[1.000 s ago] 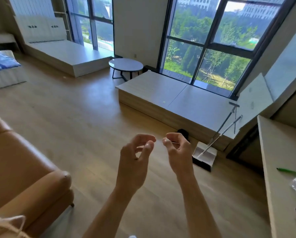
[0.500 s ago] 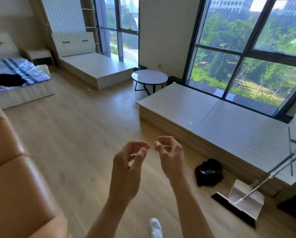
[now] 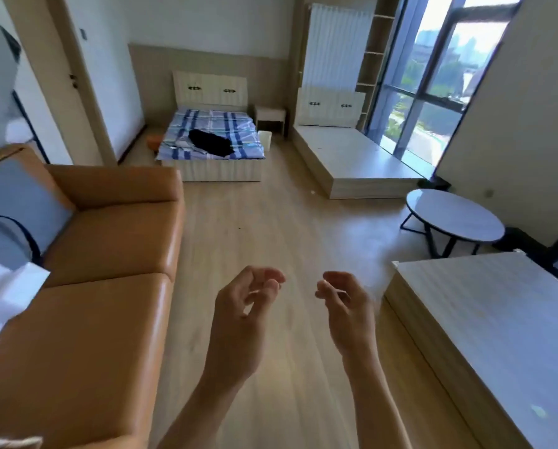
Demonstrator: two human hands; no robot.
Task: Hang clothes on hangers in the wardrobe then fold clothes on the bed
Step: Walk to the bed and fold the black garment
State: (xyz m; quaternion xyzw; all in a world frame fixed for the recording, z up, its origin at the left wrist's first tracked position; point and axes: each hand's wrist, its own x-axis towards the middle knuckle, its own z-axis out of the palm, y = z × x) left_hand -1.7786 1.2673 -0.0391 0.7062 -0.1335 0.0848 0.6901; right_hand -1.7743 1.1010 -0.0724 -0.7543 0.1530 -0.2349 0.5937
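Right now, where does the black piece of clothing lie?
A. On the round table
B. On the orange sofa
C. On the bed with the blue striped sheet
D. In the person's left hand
C: the black garment lies spread on the blue striped sheet of the bed at the far side of the room.

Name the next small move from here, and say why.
Probably step forward toward the bed: a black garment lies on it, far across the room, and the left hand and right hand seem empty, fingers loosely curled.
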